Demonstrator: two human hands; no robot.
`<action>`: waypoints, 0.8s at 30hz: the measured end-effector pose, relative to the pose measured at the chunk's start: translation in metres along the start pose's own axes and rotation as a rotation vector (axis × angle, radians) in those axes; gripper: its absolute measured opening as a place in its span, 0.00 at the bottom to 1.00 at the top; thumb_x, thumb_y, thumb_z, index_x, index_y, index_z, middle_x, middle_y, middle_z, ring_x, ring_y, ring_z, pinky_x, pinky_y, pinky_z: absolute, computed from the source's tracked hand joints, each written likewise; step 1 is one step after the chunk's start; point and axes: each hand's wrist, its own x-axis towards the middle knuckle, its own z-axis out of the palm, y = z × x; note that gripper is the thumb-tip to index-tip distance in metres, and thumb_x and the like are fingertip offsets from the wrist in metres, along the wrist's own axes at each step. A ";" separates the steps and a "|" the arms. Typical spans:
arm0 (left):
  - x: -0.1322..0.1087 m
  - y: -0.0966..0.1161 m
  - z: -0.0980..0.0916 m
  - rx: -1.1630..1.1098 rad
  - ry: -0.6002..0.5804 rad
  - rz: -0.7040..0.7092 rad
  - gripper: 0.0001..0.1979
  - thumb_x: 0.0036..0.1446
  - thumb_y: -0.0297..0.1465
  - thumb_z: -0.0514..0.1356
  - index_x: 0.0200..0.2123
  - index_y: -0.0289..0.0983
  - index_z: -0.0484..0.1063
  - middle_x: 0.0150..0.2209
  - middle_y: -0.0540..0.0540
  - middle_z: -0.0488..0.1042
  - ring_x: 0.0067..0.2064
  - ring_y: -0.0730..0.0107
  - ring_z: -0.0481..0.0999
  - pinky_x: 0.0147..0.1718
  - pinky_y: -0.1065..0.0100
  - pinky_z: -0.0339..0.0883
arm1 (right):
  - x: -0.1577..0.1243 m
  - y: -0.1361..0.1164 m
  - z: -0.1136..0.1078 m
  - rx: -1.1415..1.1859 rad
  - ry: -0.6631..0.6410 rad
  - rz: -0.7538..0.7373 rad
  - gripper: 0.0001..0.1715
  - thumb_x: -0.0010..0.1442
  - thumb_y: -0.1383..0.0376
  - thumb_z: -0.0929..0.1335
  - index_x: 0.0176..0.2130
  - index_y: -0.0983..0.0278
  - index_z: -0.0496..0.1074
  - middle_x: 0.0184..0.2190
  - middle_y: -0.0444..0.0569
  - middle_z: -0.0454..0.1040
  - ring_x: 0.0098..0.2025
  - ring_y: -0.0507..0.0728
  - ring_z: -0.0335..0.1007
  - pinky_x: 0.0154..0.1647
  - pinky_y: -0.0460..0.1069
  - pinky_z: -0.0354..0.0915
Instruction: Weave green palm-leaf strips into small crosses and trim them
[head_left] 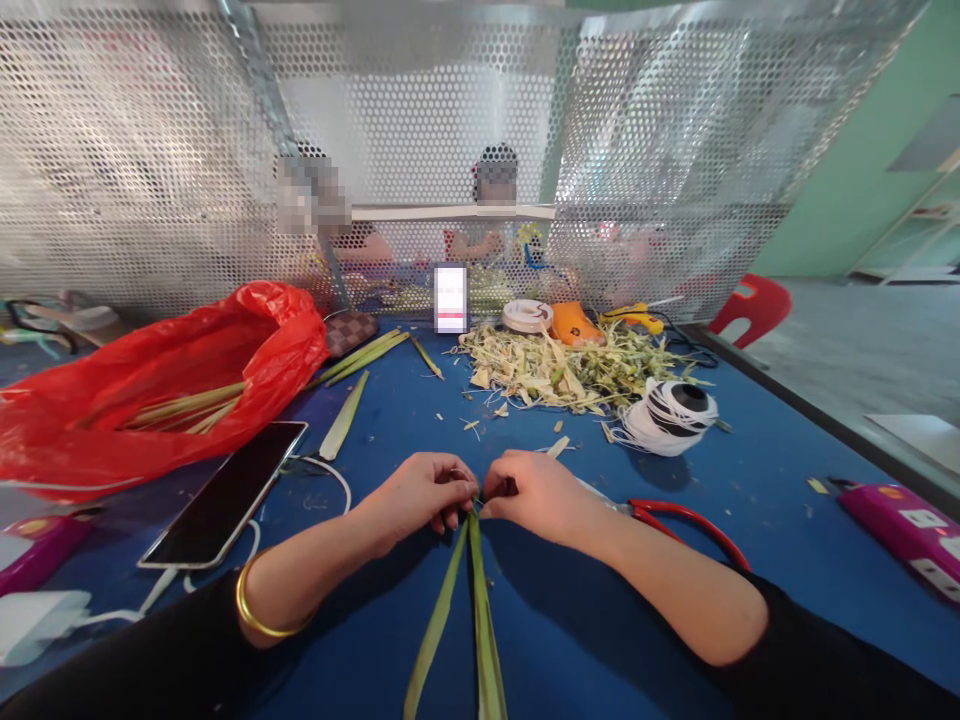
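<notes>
My left hand and my right hand meet over the blue table, fingers pinched together on the top ends of long green leaf strips. The strips run from my fingertips down toward me and off the lower edge. A gold bangle sits on my left wrist. Red-handled scissors lie just behind my right forearm, partly hidden by it.
A red plastic bag with leaf stalks lies at left, a black phone with a white cable beside it. Leaf scraps, a spool of white thread and tape sit ahead. Two people sit behind the perforated metal screen. A pink case lies at right.
</notes>
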 end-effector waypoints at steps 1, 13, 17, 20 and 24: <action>0.000 0.000 0.000 -0.003 0.000 0.001 0.11 0.49 0.37 0.59 0.30 0.34 0.69 0.24 0.52 0.71 0.20 0.80 0.67 0.18 0.77 0.60 | 0.000 0.000 0.002 -0.019 0.014 0.003 0.02 0.48 0.65 0.72 0.26 0.61 0.75 0.27 0.44 0.72 0.30 0.52 0.67 0.29 0.46 0.56; 0.002 -0.004 -0.002 -0.036 0.029 0.016 0.11 0.47 0.36 0.61 0.31 0.34 0.71 0.24 0.50 0.74 0.19 0.80 0.66 0.14 0.79 0.56 | -0.002 0.002 0.000 0.182 -0.107 -0.149 0.02 0.51 0.67 0.68 0.28 0.63 0.72 0.25 0.41 0.70 0.26 0.49 0.62 0.25 0.43 0.55; 0.002 -0.003 -0.004 -0.048 0.027 0.007 0.10 0.46 0.34 0.62 0.31 0.33 0.72 0.19 0.52 0.71 0.18 0.80 0.65 0.13 0.79 0.54 | -0.005 -0.001 0.001 0.136 -0.132 -0.201 0.02 0.52 0.68 0.68 0.29 0.63 0.73 0.27 0.42 0.72 0.27 0.49 0.64 0.28 0.43 0.56; 0.001 0.000 -0.006 -0.061 0.010 0.007 0.09 0.45 0.33 0.62 0.30 0.33 0.72 0.20 0.51 0.71 0.19 0.79 0.66 0.13 0.79 0.54 | -0.005 -0.003 -0.002 0.157 -0.180 -0.178 0.03 0.52 0.67 0.68 0.29 0.63 0.73 0.26 0.42 0.72 0.27 0.49 0.64 0.27 0.43 0.57; 0.000 0.001 -0.006 -0.058 0.022 -0.014 0.09 0.44 0.33 0.63 0.29 0.33 0.72 0.20 0.52 0.71 0.19 0.79 0.66 0.13 0.79 0.54 | -0.003 -0.001 -0.003 0.259 -0.239 -0.210 0.03 0.53 0.67 0.68 0.30 0.64 0.74 0.28 0.42 0.72 0.28 0.50 0.66 0.30 0.44 0.60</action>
